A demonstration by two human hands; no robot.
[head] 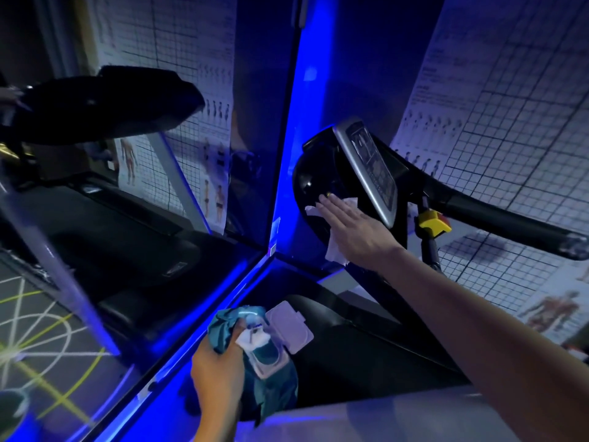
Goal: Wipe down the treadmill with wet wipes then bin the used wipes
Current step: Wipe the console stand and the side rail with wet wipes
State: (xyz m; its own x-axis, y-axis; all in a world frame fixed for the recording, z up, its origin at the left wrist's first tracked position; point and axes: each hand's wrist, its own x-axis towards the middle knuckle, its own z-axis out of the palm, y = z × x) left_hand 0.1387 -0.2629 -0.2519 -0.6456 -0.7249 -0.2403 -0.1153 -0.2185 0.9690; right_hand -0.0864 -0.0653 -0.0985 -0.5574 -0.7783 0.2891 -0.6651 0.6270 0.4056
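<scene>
Right of centre in the frame, a white wet wipe [335, 248] lies flat against the black housing of the treadmill console [310, 180], pinned there by the right hand [353, 224]. That hand is spread flat with straight fingers close together, palm pressing the wipe; it covers the middle of the wipe, so only crumpled edges show past the fingertips and below the wrist. Just right of the hand stands the grey-framed display panel [371, 167], seen steeply from the side, its screen too dark to read. Beside its lower end sits a yellow stop button [433, 221], and a black handrail [497, 218] runs off toward the right edge, its tip blurred.

At lower centre the left hand [216, 368] grips a teal pack of wipes [271, 355], fingers curled round its crumpled side and mostly hidden behind it. The pack's flip lid [290, 327] stands open and a white tuft of the next wipe [247, 338] pokes from the opening. Beneath lies the dark treadmill deck [366, 346], hard to make out in the dim light.

A bright blue light strip [287, 154] runs up the middle, edging a mirror [127, 186] that fills the left half with a dim reflection. Gridded wall charts [510, 122] with small body figures cover the right wall, print unreadable.
</scene>
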